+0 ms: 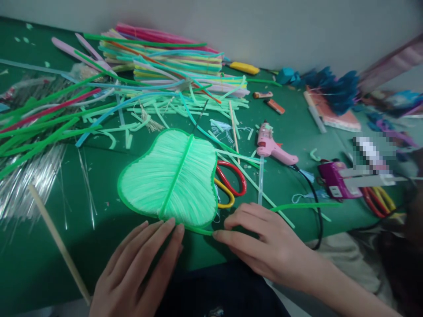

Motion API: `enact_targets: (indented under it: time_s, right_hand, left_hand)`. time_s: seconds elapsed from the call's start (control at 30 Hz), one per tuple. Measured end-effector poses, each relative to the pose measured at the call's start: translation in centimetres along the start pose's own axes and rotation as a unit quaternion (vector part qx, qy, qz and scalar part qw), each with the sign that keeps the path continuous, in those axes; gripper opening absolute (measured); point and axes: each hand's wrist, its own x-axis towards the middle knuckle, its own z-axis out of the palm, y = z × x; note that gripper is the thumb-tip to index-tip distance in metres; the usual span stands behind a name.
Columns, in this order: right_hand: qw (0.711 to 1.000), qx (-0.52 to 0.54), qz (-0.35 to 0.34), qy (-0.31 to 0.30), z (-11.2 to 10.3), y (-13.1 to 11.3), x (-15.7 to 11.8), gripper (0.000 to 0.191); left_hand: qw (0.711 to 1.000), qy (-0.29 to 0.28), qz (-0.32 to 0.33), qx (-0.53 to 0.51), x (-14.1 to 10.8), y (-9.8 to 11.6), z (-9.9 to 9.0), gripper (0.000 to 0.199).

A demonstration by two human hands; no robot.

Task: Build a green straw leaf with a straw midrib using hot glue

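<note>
A light green leaf shape [172, 176] with a darker green fuzzy rim and midrib lies flat on the table. My left hand [142, 259] rests at its lower edge, fingers stretched out and fingertips on the rim. A green fuzzy stem [200, 230] runs along that edge to the right. My right hand [264, 242] pinches this stem between thumb and finger, just right of the leaf. The stem's green length [307, 205] seems to come out beyond the right hand. A thin dark wire [200, 116] sticks out of the leaf's top.
Red and yellow scissors [245, 182] lie partly under the leaf. A pink glue gun [276, 147] with a black cord [312, 189] is at right. Fuzzy stem bundles [175, 66] lie behind. A wooden stick [59, 244] is at left, a purple device [337, 178] far right.
</note>
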Motion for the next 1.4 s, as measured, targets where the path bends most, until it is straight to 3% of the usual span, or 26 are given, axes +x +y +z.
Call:
enact_targets:
  time_s: [0.2, 0.47, 0.8, 1.13, 1.4]
  right_hand:
    - [1.000, -0.005, -0.003, -0.007, -0.1, 0.2, 0.2, 0.021]
    - [1.000, -0.010, -0.011, -0.018, -0.3, 0.5, 0.5, 0.022]
    - [1.000, -0.006, -0.013, -0.024, -0.1, 0.8, 0.5, 0.022]
    - [0.996, 0.012, -0.030, -0.080, -0.7, 1.5, 0.9, 0.026]
    - [0.998, 0.025, 0.000, -0.055, -1.9, 2.5, 0.0, 0.021]
  left_hand:
    - [0.999, -0.012, 0.021, 0.021, 0.0, 1.1, 1.6, 0.045]
    - [0.998, -0.008, -0.009, 0.056, -0.4, 1.6, 3.0, 0.057]
    - [0.998, 0.004, -0.016, 0.065, -1.1, 1.1, 1.7, 0.054]
    - [0.994, -0.023, 0.034, 0.104, -1.1, 1.0, 2.8, 0.057]
    - [0.993, -0.023, 0.033, 0.111, -1.0, 0.9, 2.8, 0.055]
